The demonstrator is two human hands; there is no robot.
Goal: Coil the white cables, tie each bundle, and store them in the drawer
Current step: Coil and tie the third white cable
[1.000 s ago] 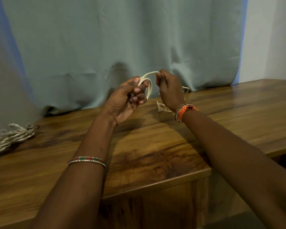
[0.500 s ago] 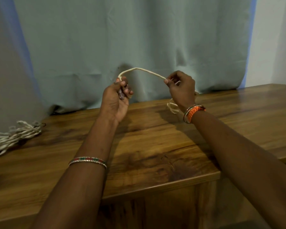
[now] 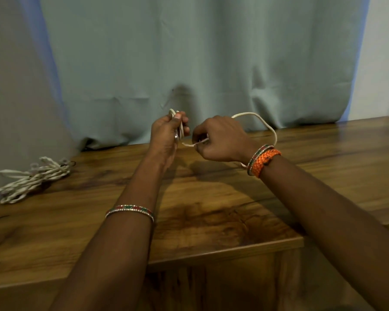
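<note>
My left hand point(image 3: 166, 133) is closed around a few small loops of a white cable, held upright above the wooden table point(image 3: 211, 198). My right hand point(image 3: 220, 140) pinches the same white cable point(image 3: 263, 121) close beside the left hand. From the right hand the cable arcs up and round to the right, then drops behind my right wrist. A second bundle of white cable point(image 3: 34, 178) lies coiled on the table at the far left. No drawer is visible.
A grey-green curtain point(image 3: 189, 63) hangs right behind the table's back edge. The table's front edge point(image 3: 222, 252) runs across below my forearms, with a wooden panel under it. A white wall point(image 3: 382, 63) shows at the right.
My right hand has come in from the stretched-out position to just beside the left hand. The straight span of cable between them is now a loose arc to the right.
</note>
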